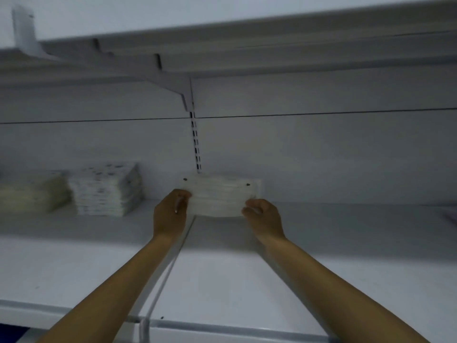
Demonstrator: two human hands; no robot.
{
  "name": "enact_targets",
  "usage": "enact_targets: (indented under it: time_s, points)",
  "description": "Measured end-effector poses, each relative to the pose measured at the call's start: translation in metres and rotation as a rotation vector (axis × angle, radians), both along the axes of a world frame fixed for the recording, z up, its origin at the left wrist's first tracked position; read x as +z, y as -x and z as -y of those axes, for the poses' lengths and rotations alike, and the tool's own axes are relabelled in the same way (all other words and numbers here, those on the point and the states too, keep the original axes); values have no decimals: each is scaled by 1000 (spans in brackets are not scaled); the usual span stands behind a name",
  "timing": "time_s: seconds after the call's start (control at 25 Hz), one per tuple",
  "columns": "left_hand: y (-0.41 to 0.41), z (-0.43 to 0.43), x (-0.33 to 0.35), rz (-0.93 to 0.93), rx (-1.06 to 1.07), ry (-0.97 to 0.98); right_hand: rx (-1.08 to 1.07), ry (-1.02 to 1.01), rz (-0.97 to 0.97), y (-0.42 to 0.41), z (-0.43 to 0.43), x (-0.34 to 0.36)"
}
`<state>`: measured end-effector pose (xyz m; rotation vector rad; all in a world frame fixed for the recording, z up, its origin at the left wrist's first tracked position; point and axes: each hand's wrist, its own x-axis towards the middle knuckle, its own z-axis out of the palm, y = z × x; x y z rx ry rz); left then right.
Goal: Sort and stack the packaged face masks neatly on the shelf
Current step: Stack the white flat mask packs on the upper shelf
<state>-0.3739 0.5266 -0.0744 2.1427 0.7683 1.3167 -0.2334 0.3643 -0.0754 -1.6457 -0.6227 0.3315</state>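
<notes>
Head view: three mask stacks [106, 191]; left hand [170, 211], right hand [263, 216], each grip clamped on rightmost stack [217, 199]

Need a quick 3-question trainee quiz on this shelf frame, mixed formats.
1. True or false: the left hand and the right hand each hold one end of the white mask stack.
2. Multiple choice: the patterned stack sits (A) left of the white mask stack, (B) right of it, (C) on top of it.
3. Short answer: what lies just left of the patterned stack?

Key: 1 true; 2 A; 3 the pale yellowish stack.
</notes>
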Motion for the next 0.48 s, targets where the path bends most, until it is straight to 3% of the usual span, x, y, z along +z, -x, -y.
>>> enact_targets:
  time_s: [0.2, 0.48]
  points:
    - [15, -56, -11, -200, -188, 400, 54, 325, 244, 12, -48, -19]
    - [16, -81, -26, -164, -154, 332, 6, 513, 485, 15, -76, -30]
